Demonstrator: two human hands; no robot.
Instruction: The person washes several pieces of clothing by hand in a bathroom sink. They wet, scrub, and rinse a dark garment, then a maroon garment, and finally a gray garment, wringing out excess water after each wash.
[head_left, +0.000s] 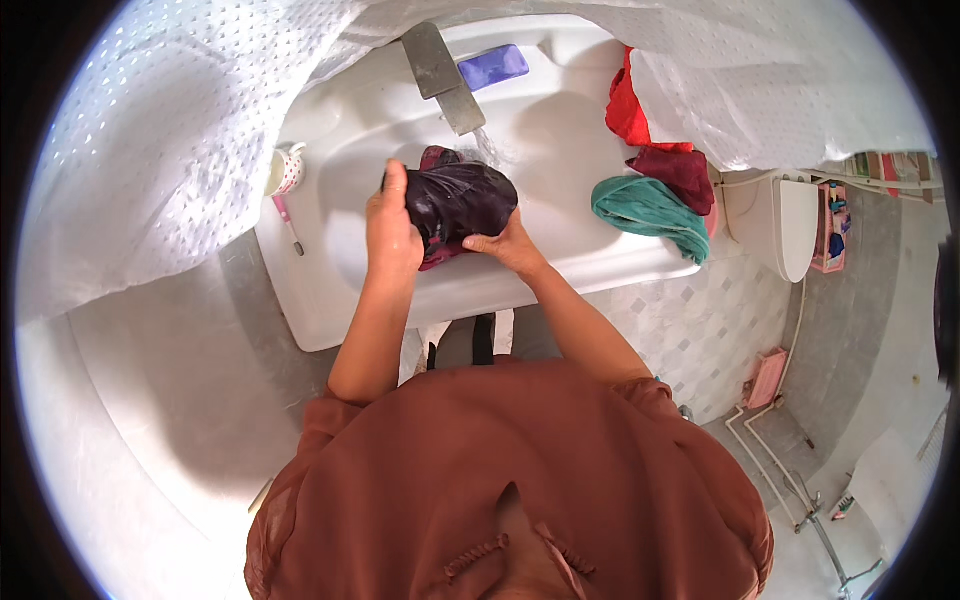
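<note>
A wet, dark purple-black cloth (461, 199) is stretched between my two hands over the basin of a white washbasin (570, 259). My left hand (394, 225) grips its left end, thumb up. At its lower right, my right hand (510, 244) holds the other end, with the fingers partly hidden behind the fabric. Patches of dark pink cloth (442, 256) show below and above the dark part; I cannot tell whether they belong to the same piece. Just beyond the cloth, water (486, 146) runs from a flat metal faucet (461, 109).
A purple bar-shaped item (493, 67) lies behind the faucet. Teal (652, 214), maroon (679, 180) and red cloths (626, 109) rest on the right rim. At left are a dotted cup (287, 171) and pink toothbrush (287, 225). A white curtain (172, 135) hangs close; a toilet (795, 225) stands right.
</note>
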